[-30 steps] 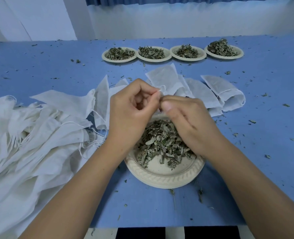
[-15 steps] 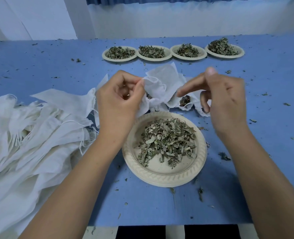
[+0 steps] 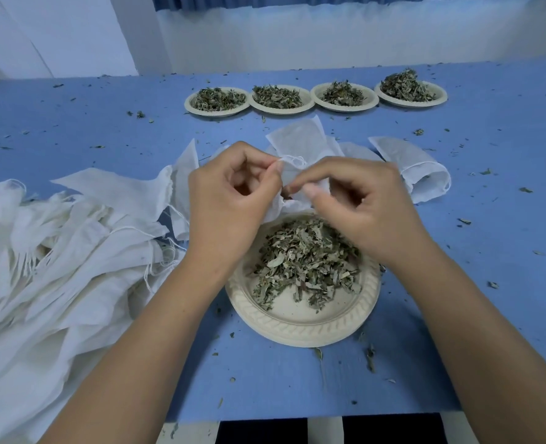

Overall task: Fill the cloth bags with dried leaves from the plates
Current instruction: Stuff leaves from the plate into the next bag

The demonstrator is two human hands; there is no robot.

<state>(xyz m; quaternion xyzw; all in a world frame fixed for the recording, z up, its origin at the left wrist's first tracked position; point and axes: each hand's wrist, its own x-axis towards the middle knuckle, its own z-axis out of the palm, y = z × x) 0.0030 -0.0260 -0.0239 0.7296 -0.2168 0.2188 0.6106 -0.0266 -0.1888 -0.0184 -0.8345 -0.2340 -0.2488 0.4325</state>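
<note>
A cream paper plate [image 3: 300,325] heaped with dried leaves [image 3: 307,261] sits on the blue table in front of me. Just beyond it lies a white cloth bag [image 3: 300,139]. My left hand [image 3: 230,203] pinches the rim of its mouth between thumb and fingers. My right hand [image 3: 358,203] meets it from the right, fingers curled at the same bag mouth; whether they pinch cloth or leaves is hidden. Another white bag [image 3: 415,165] lies to the right, mouth open.
A big pile of white cloth bags [image 3: 57,251] covers the table's left side. Several plates of dried leaves [image 3: 345,97] stand in a row at the back. Loose leaf bits are scattered over the blue table [image 3: 489,235].
My hands were apart, holding the bag lifted; now they have come back together at the bag's mouth above the plate's far rim, and the bag lies lower.
</note>
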